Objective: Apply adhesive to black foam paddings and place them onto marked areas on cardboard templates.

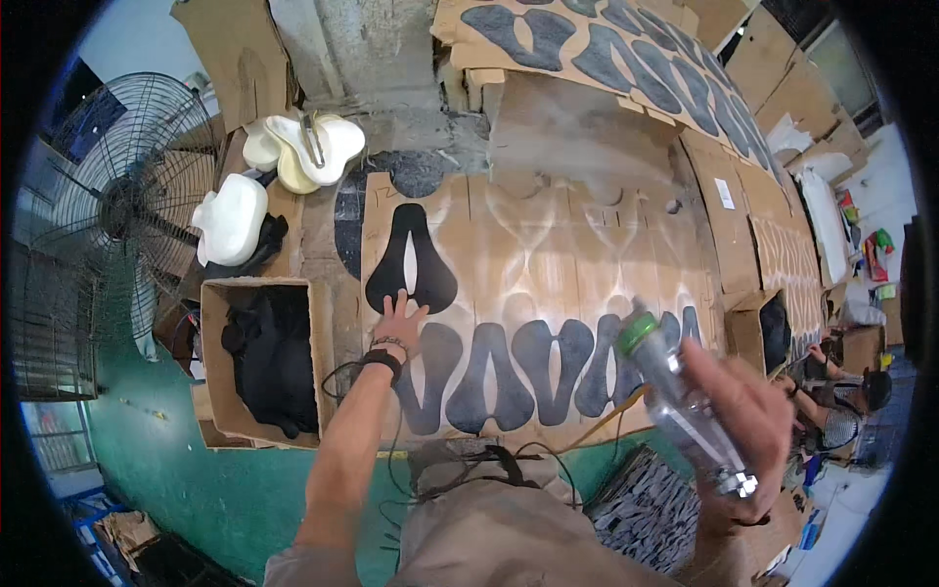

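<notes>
My left hand [398, 325], a dark band and a bracelet on its wrist, lies with fingers spread on the lower edge of a black saddle-shaped cover piece [432, 284] with a slit in its middle. This piece rests at the left of a large cardboard sheet [558, 254]. My right hand [748, 421] grips a spray gun with a clear bottle [675, 396], tilted, its green cap end up and a silver metal part low. It is held above the sheet's right end. Several greyish saddle-shaped pieces [489, 377] lie in a row along the sheet's near side.
At left stand a cardboard box [318, 367] of black material, white saddle-shaped foam pads [233, 220] and a large fan [127, 196]. Another board [611, 83] with dark pieces lies at the back. A hose [606, 421] hangs near my body. Another person [846, 406] sits at far right.
</notes>
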A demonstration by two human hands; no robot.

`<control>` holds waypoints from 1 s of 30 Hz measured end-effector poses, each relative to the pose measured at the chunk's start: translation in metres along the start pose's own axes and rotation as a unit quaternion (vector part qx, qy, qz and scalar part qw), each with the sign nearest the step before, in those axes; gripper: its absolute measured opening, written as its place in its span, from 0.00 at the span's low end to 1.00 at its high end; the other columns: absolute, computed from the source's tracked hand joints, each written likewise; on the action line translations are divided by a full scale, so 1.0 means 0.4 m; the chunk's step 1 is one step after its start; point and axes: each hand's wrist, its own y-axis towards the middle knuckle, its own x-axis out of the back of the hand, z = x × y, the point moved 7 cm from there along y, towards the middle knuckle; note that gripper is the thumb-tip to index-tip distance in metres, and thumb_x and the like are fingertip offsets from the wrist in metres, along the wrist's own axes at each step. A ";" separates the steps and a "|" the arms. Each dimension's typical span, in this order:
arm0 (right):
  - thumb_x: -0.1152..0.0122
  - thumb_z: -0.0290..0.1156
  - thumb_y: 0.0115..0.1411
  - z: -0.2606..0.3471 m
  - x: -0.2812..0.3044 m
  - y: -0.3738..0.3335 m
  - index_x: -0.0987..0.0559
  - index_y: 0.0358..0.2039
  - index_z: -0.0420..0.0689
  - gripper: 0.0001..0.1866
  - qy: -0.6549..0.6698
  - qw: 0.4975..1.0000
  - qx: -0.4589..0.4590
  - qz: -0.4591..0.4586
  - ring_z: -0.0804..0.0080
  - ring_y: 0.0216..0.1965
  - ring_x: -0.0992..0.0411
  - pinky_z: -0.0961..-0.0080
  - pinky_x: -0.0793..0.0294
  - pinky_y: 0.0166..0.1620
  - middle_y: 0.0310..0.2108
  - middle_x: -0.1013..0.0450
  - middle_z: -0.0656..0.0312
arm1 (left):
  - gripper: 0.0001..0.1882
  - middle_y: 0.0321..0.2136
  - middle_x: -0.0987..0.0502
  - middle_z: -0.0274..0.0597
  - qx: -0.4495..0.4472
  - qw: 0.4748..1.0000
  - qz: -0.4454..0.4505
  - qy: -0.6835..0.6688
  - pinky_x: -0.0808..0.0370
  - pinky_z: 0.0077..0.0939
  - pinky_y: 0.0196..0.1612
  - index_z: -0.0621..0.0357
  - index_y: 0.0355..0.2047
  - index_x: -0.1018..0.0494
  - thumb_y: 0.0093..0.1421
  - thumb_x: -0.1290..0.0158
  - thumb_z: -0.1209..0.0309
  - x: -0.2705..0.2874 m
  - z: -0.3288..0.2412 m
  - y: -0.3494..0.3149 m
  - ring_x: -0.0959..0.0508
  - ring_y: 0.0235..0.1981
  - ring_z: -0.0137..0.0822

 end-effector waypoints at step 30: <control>0.38 0.16 0.37 -0.152 -0.281 -0.136 0.27 0.65 0.35 0.46 0.183 0.963 -0.061 0.186 0.48 0.34 0.22 0.66 0.23 0.40 0.36 0.22 0.45 | 0.44 0.78 0.61 0.57 0.008 0.999 -0.026 -0.026 0.39 0.53 0.73 0.28 0.73 0.40 0.57 0.40 0.69 0.002 0.010 -0.020 0.57 0.76 0.70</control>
